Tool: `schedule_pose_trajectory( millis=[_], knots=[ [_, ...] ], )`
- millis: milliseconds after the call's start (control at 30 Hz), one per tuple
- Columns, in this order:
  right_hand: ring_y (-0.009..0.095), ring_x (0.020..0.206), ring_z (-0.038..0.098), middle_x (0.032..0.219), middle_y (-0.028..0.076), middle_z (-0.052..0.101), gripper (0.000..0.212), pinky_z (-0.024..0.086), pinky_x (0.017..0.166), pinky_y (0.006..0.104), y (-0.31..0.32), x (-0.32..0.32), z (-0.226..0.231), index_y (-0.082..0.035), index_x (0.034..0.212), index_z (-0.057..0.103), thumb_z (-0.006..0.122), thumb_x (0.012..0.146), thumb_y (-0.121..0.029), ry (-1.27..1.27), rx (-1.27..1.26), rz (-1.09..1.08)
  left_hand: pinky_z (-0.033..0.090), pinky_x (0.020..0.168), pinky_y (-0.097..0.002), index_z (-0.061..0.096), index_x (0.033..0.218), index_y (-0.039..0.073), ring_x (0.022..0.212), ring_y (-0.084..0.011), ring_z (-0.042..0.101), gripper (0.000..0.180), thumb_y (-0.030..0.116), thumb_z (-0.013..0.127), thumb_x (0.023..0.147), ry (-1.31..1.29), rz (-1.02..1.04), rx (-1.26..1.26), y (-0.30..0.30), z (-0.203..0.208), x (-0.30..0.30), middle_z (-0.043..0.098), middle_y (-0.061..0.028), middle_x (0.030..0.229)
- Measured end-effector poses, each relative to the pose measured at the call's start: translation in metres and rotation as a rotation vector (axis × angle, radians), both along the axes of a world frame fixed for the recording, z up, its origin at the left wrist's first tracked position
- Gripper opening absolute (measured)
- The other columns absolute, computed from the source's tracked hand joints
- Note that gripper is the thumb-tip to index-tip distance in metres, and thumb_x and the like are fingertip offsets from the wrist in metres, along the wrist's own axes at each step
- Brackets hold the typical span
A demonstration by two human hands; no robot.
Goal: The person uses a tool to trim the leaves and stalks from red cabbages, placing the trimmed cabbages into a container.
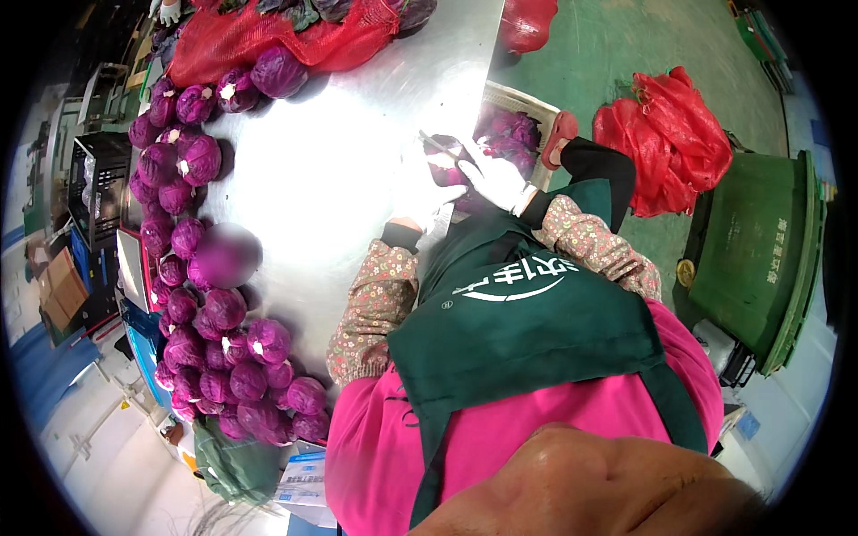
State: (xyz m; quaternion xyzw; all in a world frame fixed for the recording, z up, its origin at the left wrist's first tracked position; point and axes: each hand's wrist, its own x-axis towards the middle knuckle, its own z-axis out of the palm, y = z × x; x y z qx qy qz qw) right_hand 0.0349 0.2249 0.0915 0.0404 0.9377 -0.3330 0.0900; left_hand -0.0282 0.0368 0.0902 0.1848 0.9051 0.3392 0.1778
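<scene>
My right hand (pixel 497 180), in a white glove, is closed round a small knife (pixel 438 144) whose blade points up and left. Under the blade sits a red cabbage (pixel 441 164) with a pale patch showing on its upper side. My left hand (pixel 427 198), also gloved in white, is closed against the lower left of this cabbage and steadies it at the edge of the shiny metal table (pixel 331 170). Glare washes out part of the left glove. Just beyond my right hand, a pale crate (pixel 534 105) holds loose purple cabbage leaves (pixel 508 134).
Many red cabbages (pixel 214 348) are heaped along the table's left side. A red mesh bag (pixel 241 45) lies at its far end, near another person's gloved hand (pixel 168 11). Red mesh bags (pixel 666 138) and a green bin (pixel 755 250) stand on the floor at right.
</scene>
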Motion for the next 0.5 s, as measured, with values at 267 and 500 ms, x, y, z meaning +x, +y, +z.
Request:
schedule_pose_trajectory(
  millis=[267,500],
  knots=[
    [0.044,0.068,0.068,0.076,0.024,0.068,0.05,0.053,0.066,0.0533,-0.003,-0.007,-0.016,-0.01,0.143,0.039,0.041,0.105,-0.042,0.037,-0.071,0.051,0.035,0.115,-0.0481,0.03,0.151,-0.005,0.14,-0.0429,0.034,0.122,0.037,0.094,0.056,-0.029,-0.005,0.041,-0.004,-0.018,0.005,0.038,-0.0245,0.151],
    [0.041,0.082,0.069,0.098,0.025,0.069,0.04,0.054,0.074,0.0493,0.021,-0.021,-0.044,-0.006,0.131,0.052,0.041,0.105,-0.036,0.265,-0.175,-0.323,0.039,0.111,-0.0445,0.03,0.148,-0.008,0.133,-0.04,0.044,0.121,0.037,0.095,0.057,-0.104,0.126,0.227,-0.009,-0.035,0.018,0.044,-0.0267,0.144]
  ],
)
